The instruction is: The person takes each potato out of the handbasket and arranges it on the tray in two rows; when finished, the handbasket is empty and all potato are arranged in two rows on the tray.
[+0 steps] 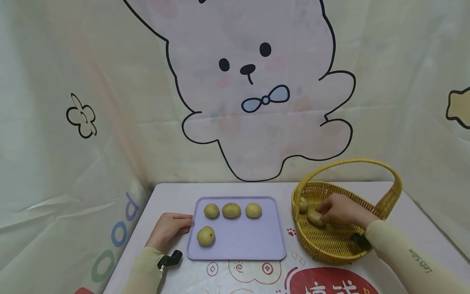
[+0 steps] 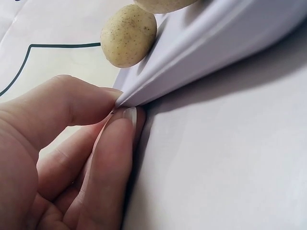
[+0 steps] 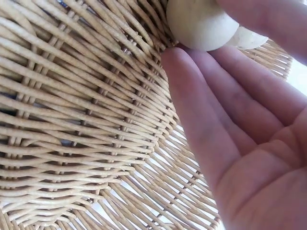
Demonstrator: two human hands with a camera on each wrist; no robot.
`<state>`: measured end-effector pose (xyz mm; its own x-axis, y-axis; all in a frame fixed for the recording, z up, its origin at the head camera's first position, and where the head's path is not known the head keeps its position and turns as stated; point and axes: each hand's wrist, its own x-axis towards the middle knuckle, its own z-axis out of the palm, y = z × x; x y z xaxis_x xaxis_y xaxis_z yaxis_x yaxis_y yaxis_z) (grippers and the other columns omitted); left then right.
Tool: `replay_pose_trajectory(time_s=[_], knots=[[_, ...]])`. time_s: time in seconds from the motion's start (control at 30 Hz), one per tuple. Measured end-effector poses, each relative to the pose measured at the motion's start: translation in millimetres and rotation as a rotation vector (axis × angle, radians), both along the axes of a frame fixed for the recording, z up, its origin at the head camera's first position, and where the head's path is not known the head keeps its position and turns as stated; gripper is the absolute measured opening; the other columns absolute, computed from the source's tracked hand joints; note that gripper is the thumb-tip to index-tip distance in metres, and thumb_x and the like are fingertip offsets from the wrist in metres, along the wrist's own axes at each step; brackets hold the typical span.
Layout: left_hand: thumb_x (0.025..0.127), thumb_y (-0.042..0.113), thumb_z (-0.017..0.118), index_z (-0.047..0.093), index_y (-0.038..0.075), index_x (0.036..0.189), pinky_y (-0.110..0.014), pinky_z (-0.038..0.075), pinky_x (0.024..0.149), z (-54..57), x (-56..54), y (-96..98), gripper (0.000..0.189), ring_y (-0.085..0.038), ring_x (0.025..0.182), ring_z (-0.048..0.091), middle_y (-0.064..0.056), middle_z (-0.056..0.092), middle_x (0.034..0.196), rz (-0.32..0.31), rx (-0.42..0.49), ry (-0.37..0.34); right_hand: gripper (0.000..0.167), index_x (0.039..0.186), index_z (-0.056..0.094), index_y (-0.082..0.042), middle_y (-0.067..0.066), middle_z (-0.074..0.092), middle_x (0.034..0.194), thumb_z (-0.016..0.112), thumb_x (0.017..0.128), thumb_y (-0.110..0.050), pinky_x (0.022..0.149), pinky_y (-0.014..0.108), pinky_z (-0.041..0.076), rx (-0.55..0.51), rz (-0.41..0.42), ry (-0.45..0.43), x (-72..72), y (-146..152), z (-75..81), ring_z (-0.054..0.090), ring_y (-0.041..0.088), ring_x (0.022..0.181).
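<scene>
One potato (image 1: 314,218) between fingers (image 3: 199,96) of right hand (image 1: 340,209)

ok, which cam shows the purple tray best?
Head: the whole purple tray is in frame, outline clear, four potatoes on it. Left wrist shows just part of it, close up, its edge pinched by the left hand. Right wrist shows none of it.

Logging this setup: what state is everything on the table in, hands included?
Pale purple rectangular plastic-looking tray: partly filled
Four rounded yellowish potatoes: skins on, on the tray
Oval yellow wicker basket: handle raised, partly filled
Yellowish rounded potato at basket's left: not held
Yellowish oval potato beside it: gripped
Left hand: pinching the tray's rim
Right hand: gripping the oval potato
</scene>
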<state>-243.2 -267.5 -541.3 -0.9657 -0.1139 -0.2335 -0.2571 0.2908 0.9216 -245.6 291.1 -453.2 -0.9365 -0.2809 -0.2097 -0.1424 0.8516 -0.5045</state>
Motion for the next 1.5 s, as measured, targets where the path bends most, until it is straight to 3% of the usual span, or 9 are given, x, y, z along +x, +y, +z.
replay_pose_trajectory(time_s=[0.23,0.4,0.7,0.83,1.07,1.2,1.37,1.5], knots=[[0.083,0.013,0.091,0.084,0.0,0.111,-0.022,0.065,0.075,-1.1,1.9,-1.2,0.031,-0.01,0.087,0.078,-0.012,0.083,0.109,-0.002,0.028,0.004,0.034,0.111,0.085,-0.007,0.003,0.082,0.103,0.092,0.082,-0.02,0.085,0.043,0.063,0.01,0.019,0.044,2.7,0,3.0,0.071,0.017,0.095],[0.084,0.013,0.091,0.084,0.0,0.111,-0.021,0.064,0.074,-0.5,2.4,-3.1,0.031,-0.008,0.085,0.077,-0.011,0.083,0.11,0.007,0.028,0.003,0.035,0.115,0.084,-0.009,0.001,0.081,0.106,0.091,0.084,-0.023,0.086,0.043,0.062,0.03,0.004,0.075,9.6,0,14.4,0.071,0.017,0.098],[0.083,0.012,0.091,0.084,0.0,0.11,-0.02,0.063,0.072,-1.6,3.9,-5.4,0.031,-0.007,0.081,0.075,-0.009,0.084,0.105,0.019,0.02,-0.001,0.041,0.123,0.081,-0.009,-0.001,0.081,0.11,0.09,0.088,-0.028,0.086,0.039,0.058,-0.009,-0.035,0.093,40.7,-14,45.5,0.067,0.016,0.099],[0.084,0.012,0.091,0.083,-0.001,0.112,-0.019,0.063,0.072,-1.0,4.6,-5.6,0.032,-0.006,0.081,0.075,-0.01,0.084,0.105,0.006,0.021,0.009,0.043,0.124,0.081,-0.01,-0.002,0.081,0.109,0.091,0.088,-0.031,0.084,0.033,0.06,-0.054,-0.029,0.105,56.3,-24,52.0,0.069,0.014,0.098],[0.082,0.016,0.093,0.085,0.002,0.111,-0.021,0.064,0.073,-3.1,2.8,-4.5,0.034,-0.008,0.084,0.076,-0.009,0.084,0.108,0.009,0.002,0.002,0.039,0.121,0.083,-0.017,-0.008,0.079,0.105,0.091,0.087,-0.033,0.08,0.025,0.061,-0.094,-0.007,0.158,78.8,-52,47.9,0.069,0.011,0.097],[0.082,0.016,0.093,0.085,0.002,0.111,-0.02,0.063,0.073,-3.6,1.4,-3.5,0.033,-0.007,0.083,0.076,-0.008,0.084,0.107,0.013,0.014,-0.006,0.035,0.118,0.083,-0.016,-0.005,0.079,0.107,0.092,0.087,-0.029,0.079,0.023,0.064,-0.179,0.009,0.129,85.4,-71,46.0,0.071,0.012,0.098],[0.083,0.014,0.092,0.084,0.0,0.111,-0.021,0.065,0.074,-2.1,-0.1,-0.9,0.031,-0.007,0.083,0.076,-0.009,0.084,0.105,0.01,0.023,0.002,0.04,0.121,0.082,-0.01,-0.001,0.08,0.109,0.092,0.086,-0.025,0.077,0.021,0.063,-0.248,0.058,0.121,83.0,-93,34.9,0.074,0.012,0.098],[0.084,0.014,0.091,0.084,-0.001,0.112,-0.022,0.065,0.075,-0.4,0.7,-1.9,0.032,-0.007,0.083,0.076,-0.01,0.084,0.104,0.003,0.021,0.012,0.04,0.122,0.082,-0.008,-0.001,0.081,0.108,0.092,0.086,-0.023,0.078,0.02,0.062,-0.277,0.113,0.142,72.3,-116,18.9,0.074,0.008,0.096]])
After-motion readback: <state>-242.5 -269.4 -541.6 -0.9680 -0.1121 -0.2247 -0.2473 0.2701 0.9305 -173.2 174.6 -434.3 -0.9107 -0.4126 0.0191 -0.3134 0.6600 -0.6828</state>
